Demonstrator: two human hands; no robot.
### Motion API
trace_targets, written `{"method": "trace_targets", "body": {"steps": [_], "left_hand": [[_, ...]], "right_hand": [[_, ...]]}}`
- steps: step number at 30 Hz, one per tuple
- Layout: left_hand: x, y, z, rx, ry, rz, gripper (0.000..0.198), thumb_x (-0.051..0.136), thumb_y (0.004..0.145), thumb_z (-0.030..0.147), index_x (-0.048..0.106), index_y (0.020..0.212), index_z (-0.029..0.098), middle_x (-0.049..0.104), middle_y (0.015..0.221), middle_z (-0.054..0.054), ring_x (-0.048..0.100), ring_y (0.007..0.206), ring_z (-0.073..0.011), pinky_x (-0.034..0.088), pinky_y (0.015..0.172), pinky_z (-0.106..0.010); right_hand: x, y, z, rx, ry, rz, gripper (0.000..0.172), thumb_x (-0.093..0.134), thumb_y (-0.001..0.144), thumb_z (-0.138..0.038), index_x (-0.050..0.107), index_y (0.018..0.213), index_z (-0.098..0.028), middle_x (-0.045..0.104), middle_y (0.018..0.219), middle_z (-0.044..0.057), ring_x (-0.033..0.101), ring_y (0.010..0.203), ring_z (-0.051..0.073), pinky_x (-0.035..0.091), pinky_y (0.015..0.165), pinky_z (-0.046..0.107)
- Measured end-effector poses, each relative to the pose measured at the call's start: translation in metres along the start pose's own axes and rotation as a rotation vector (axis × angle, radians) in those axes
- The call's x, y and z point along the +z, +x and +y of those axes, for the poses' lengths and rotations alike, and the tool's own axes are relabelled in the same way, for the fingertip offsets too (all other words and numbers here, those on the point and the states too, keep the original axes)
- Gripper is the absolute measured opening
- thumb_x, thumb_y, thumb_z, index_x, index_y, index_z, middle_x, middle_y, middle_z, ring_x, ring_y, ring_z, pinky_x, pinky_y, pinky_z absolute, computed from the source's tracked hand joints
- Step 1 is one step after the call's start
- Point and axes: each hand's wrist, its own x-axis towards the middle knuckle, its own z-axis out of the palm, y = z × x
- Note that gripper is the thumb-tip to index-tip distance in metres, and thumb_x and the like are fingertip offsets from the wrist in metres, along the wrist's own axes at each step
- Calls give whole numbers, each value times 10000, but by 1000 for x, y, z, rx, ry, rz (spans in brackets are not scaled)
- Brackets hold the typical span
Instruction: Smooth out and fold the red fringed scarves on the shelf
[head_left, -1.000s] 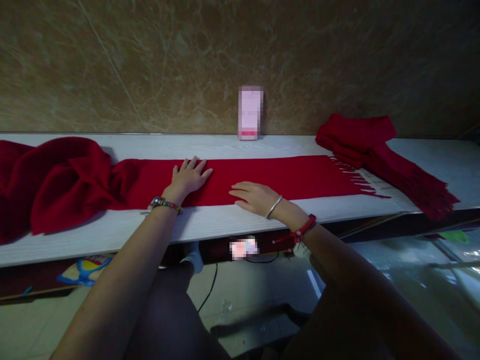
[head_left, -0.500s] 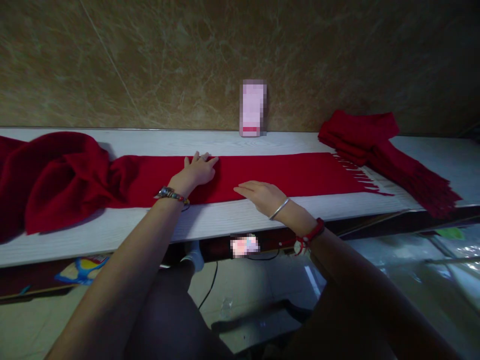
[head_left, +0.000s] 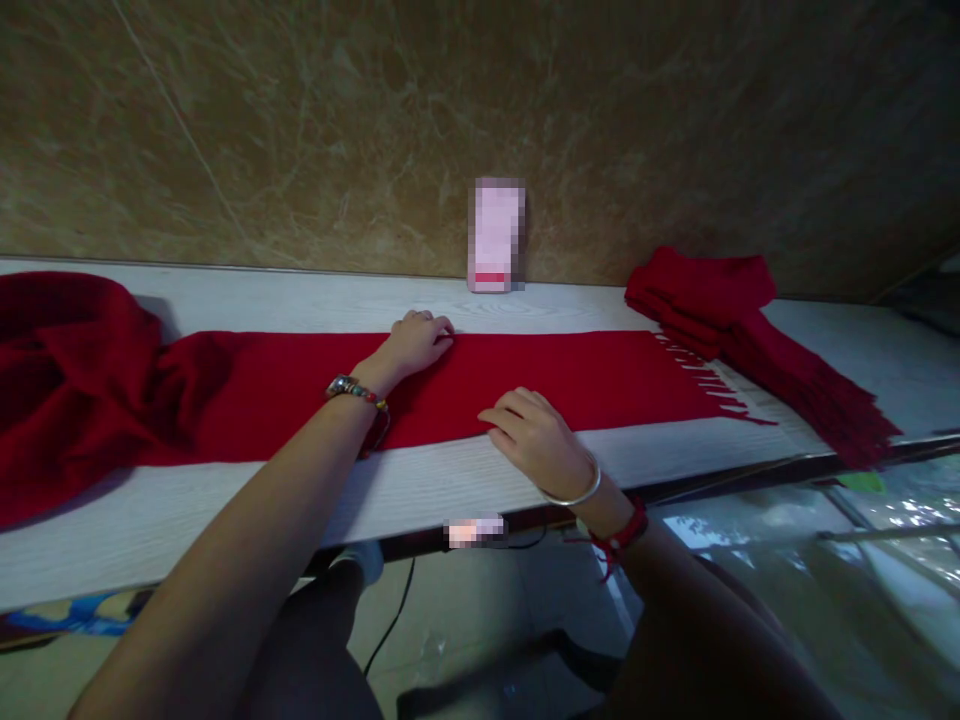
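Note:
A long red scarf (head_left: 540, 375) lies flat across the white board, its white-tipped fringe pointing right and its left part bunched in a heap. My left hand (head_left: 418, 342), wearing a beaded bracelet, rests at the scarf's far edge with fingers bent and closed on the cloth. At the near edge, farther right, my right hand (head_left: 531, 432) has its thumb and fingers drawn together on the scarf's border. The fingertips of both hands are partly hidden. A silver bangle and a red cord circle the right wrist.
A second red scarf (head_left: 720, 300), loosely folded, lies at the right beyond the fringe. A pink blurred phone-shaped object (head_left: 495, 235) leans on the brown marbled wall (head_left: 300, 130). Below the white board (head_left: 420, 485) are a small blurred item (head_left: 474, 531) and a dark cable (head_left: 394, 620).
My left hand went from spread on the cloth to curled at the far edge. My right hand's straight fingers have bent onto the near edge. The camera view has shifted slightly.

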Motion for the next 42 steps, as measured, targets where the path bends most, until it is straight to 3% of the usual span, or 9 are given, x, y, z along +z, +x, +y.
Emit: {"method": "trace_targets", "body": {"steps": [6,15,20,27,33,39,42], "left_hand": [[2,4,-5,20,-60,29,312,450,843,276,617,1065,135,627,1062,-132,551,1000,-261,451,851,-383],[5,0,-8,80,-298,134,239,472,808,185,630,985,162,690,934,-70,614,853,-188,476,793,-312],[9,0,-10,51,-410,173,241,502,808,180,628,1013,160,707,969,-76,633,882,-178,482,829,-315],[-1,13,1,-4,-495,69,235,575,799,207,654,1010,140,715,1004,-83,654,890,-167,491,810,-267],[-15,20,14,-43,-420,-60,335,615,773,167,643,1103,117,717,1014,-93,664,889,-177,484,810,-254],[-19,21,17,-106,-399,-62,321,593,803,223,661,1091,99,712,1016,-115,663,878,-199,479,791,-255],[-18,23,16,-121,-446,-40,295,626,761,215,685,1033,116,723,951,-103,662,825,-198,482,772,-264]], "right_hand": [[1,-2,-2,-19,-47,29,200,491,884,-122,688,874,-151,647,799,66,523,763,181,403,705,312],[-14,14,-17,-30,-183,-153,205,490,891,-100,665,805,-160,629,746,53,511,703,158,325,520,268],[-14,7,-16,-15,-202,-157,214,490,887,-89,662,779,-156,625,720,51,511,676,152,309,508,270],[-15,-12,-13,66,-211,-84,211,513,869,-78,640,731,-175,609,687,33,519,664,147,320,527,270],[-19,-8,-15,59,-194,-125,217,487,875,-67,642,754,-159,628,715,53,535,684,155,325,525,264],[-21,1,-20,37,-181,-165,197,502,875,-86,650,759,-144,651,732,64,546,679,158,321,504,261],[-19,1,-20,15,-204,-90,199,516,870,-89,645,730,-148,641,690,50,537,642,150,322,501,261]]}}
